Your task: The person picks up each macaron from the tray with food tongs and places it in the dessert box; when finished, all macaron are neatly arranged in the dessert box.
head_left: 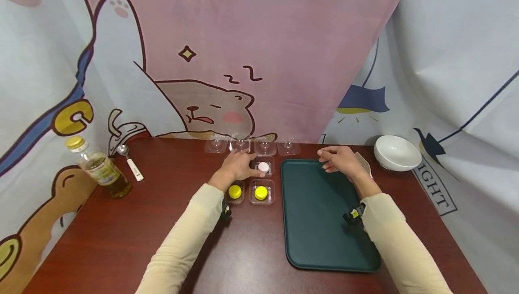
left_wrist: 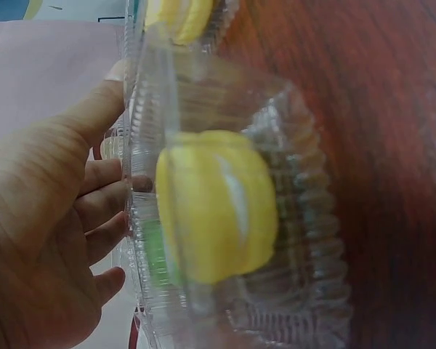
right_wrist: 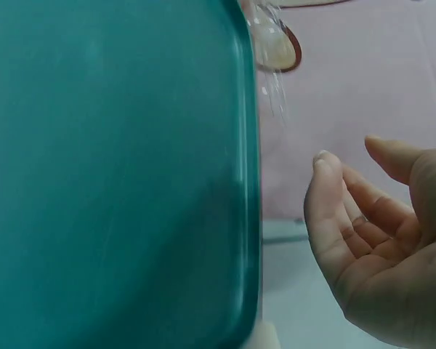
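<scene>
My left hand [head_left: 238, 166] reaches over a group of clear plastic boxes, thumb and fingers spread at the near side of a box with a pale pink macaron [head_left: 263, 167]. In the left wrist view its fingertips lie right along the clear plastic wall. Closer to me stand two boxes, each with a yellow macaron [head_left: 261, 193]; one is partly under the left hand. Something green [left_wrist: 156, 251] shows behind a yellow macaron in the left wrist view. My right hand [head_left: 339, 161] hovers at the far edge of the dark green tray [head_left: 324, 222], fingers loosely bent, holding nothing.
Clear lids [head_left: 289, 146] stand open at the back. On the left are an oil bottle [head_left: 103, 172] with a yellow cap and a measuring spoon [head_left: 131, 163] with a white handle. A white bowl [head_left: 397, 153] sits at the back right, a beige object [head_left: 363, 163] behind the right hand.
</scene>
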The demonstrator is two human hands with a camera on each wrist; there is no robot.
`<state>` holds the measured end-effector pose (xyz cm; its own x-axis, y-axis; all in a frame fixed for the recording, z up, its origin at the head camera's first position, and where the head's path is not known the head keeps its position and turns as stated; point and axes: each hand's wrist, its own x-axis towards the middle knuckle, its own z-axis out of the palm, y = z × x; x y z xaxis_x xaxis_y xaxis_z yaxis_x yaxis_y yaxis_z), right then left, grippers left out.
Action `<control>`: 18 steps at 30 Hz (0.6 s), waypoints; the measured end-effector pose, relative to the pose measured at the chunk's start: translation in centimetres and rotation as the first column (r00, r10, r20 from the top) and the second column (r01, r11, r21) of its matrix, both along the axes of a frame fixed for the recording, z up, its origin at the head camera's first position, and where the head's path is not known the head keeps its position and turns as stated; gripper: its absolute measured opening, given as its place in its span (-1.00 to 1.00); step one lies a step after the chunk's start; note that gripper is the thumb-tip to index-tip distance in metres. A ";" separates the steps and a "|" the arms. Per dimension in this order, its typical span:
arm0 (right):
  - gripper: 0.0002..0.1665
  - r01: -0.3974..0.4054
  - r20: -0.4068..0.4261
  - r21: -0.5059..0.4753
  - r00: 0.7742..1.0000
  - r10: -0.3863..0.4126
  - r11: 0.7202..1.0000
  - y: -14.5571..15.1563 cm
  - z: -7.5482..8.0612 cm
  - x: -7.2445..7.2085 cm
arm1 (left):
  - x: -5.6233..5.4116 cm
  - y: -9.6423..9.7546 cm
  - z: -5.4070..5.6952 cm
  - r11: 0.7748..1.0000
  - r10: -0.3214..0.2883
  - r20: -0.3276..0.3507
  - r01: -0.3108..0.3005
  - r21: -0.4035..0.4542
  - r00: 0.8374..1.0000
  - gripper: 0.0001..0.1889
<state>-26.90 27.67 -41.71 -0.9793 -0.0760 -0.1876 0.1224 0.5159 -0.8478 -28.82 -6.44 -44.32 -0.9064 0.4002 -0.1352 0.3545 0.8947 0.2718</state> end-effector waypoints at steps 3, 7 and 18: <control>-0.38 0.002 0.018 -0.016 1.000 -0.002 1.000 -1.5 0.0 -1.2 | 0.0 0.1 0.0 1.000 -0.003 -0.004 0.003 0.000 1.000 -0.11; -0.39 0.029 0.027 -0.029 0.999 -0.028 0.999 -3.1 0.1 -2.6 | -0.2 0.2 0.1 1.000 -0.009 0.001 0.009 0.001 1.000 -0.10; -0.45 0.074 0.041 -0.022 0.996 -0.073 0.997 -5.1 -1.2 -4.7 | 0.0 0.1 0.1 1.000 -0.007 0.006 0.007 -0.004 1.000 -0.11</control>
<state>-31.65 22.56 -42.88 -0.9741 -0.0087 -0.2259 0.1936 0.4844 -0.8532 -28.82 -6.36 -44.25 -0.9029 0.4057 -0.1418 0.3589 0.8934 0.2704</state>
